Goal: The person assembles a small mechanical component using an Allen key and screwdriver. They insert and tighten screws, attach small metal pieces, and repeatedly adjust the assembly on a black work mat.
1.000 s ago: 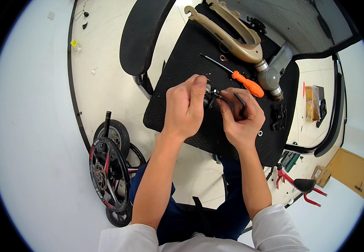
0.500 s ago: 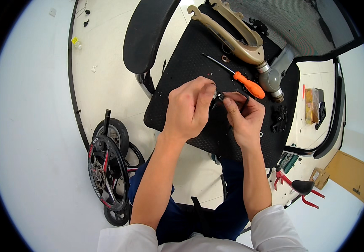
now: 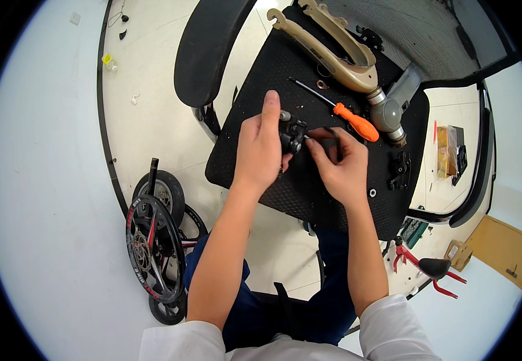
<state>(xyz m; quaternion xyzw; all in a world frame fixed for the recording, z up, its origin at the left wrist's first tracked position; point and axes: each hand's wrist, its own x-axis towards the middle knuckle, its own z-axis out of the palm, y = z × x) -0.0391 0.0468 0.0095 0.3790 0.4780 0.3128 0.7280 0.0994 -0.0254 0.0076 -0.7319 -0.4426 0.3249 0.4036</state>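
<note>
A compact black metal part point(image 3: 293, 136) with a greyish fitting at its upper end is held just above the black chair seat point(image 3: 309, 195), near the middle of the view. The left hand point(image 3: 260, 147) has it from the left side — fingers curled around and beneath it, thumb standing upright beside it. The right hand point(image 3: 340, 167) is half closed just to the right, thumb and fingertips pinching a slim dark tool point(image 3: 332, 133) against the part's right side; the fingers hide most of that tool, and I cannot tell whether its tip sits inside the part.

Beyond the hands, an orange-handled screwdriver point(image 3: 356, 122) lies slantwise on the seat, a small copper-coloured ring point(image 3: 322, 85) just above its shaft. Farther up rests a beige fork point(image 3: 360, 77), joined to a rounded grey joint point(image 3: 386, 114). Right of the right hand lie another black part point(image 3: 399, 170) and a small silvery nut point(image 3: 372, 192).

On the floor, black wheels point(image 3: 133, 240) stand at the left — a red forked piece point(image 3: 409, 255) and a cardboard box point(image 3: 458, 254) at the right.
</note>
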